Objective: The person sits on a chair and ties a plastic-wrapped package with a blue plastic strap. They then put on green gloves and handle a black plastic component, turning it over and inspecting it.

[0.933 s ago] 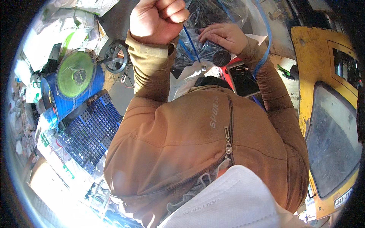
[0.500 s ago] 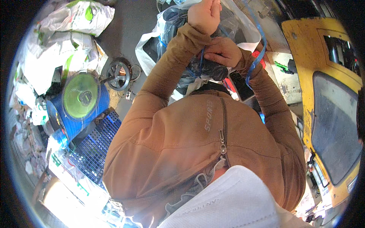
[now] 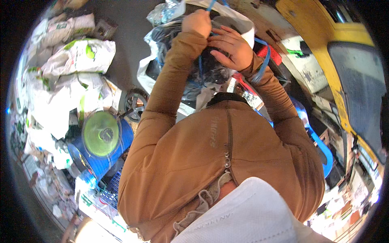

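A white woven sack [image 3: 146, 77] stands in front of me, stuffed with dark items in clear and black plastic [image 3: 214, 71]. My left hand [image 3: 197, 23] is closed at the sack's top on a blue strap [image 3: 211, 5], which juts up from the fist. Just right of it, my right hand [image 3: 233, 47] hovers over or rests on the bundle, fingers stretched and thumb apart; its fingertips come close to the left hand. Another length of blue strap [image 3: 265, 60] hangs over my right sleeve. More blue strap crosses the bundle below the hands.
To the left are a blue drum [image 3: 91, 156] with a round green mesh piece [image 3: 100, 133], a black spoked wheel [image 3: 135, 104] and several white sacks [image 3: 81, 56]. A yellow machine frame with a window [image 3: 314, 52] rises at right. A red plastic item [image 3: 270, 54] lies beside the sack.
Both hands have shifted slightly left and the right one has lowered its grip, its fingers now spread. The left fist moved down in view. My view has turned a little.
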`<state>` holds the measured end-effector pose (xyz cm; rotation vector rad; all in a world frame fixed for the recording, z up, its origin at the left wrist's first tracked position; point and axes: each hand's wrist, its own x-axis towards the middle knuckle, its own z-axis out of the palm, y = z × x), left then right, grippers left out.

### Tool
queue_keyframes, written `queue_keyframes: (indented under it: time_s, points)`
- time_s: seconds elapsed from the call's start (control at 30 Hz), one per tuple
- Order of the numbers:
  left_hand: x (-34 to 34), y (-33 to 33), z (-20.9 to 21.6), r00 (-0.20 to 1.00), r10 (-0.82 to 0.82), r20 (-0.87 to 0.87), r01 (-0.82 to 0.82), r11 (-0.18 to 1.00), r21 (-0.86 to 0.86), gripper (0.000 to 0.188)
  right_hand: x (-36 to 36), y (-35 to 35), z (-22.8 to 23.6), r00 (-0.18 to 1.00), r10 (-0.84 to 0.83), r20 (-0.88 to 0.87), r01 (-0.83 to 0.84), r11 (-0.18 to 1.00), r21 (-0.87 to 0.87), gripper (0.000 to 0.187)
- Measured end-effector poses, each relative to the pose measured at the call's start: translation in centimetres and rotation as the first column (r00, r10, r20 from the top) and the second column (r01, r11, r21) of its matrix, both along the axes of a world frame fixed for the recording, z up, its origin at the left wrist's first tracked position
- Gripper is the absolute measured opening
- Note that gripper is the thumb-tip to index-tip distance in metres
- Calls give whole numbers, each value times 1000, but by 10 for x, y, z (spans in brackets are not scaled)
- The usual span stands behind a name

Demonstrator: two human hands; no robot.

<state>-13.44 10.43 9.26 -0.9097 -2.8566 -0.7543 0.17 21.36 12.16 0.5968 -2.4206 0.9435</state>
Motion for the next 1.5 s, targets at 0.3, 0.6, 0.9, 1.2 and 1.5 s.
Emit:
queue_keyframes:
  time_s: [0.3, 0.6, 0.9, 1.2, 1.5]
  points:
    - [-9, 5, -5, 999, -36, 26, 38, 996, -86, 34, 192, 156, -193, 461, -296, 837, 757, 623, -196, 16]
    - [6, 7, 3, 895, 153, 420, -289, 915, 282, 31, 174, 410, -354, -36, -719, 694, 981, 107, 161, 45]
    - [6, 24, 55, 619, 34, 784, -377, 890, 258, 27, 203, 385, -340, 1, -807, 591, 955, 175, 238, 46]
    - [-25, 75, 54, 191, 105, 976, -286, 957, -48, 36, 122, 224, -217, 545, -451, 706, 809, 505, -301, 38]
    - [-40, 86, 38, 218, 204, 954, -67, 979, -194, 36, -38, 168, -76, 915, -157, 372, 232, 958, -167, 27]
